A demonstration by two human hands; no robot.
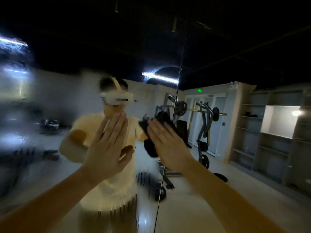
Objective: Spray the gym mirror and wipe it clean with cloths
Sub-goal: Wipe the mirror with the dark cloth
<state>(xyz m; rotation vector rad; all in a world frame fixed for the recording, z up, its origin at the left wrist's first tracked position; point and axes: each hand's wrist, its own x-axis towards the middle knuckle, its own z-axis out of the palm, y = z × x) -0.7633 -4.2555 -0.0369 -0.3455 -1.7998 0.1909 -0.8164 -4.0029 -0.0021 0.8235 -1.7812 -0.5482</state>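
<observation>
The left hand (107, 148) lies flat and spread, apparently bare, on the mirror (50, 101). At its three o'clock the right hand (166, 145) presses a dark cloth (151, 147) to the glass with straight fingers. That palm could smear the wet film (25, 132), and the unpinched cloth could slip; blur hides the mirror's nine-o'clock side.

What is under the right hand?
A dark cloth, pressed flat against the mirror by the right hand. Its edges stick out above and beside the fingers; the hand covers its middle.
</observation>
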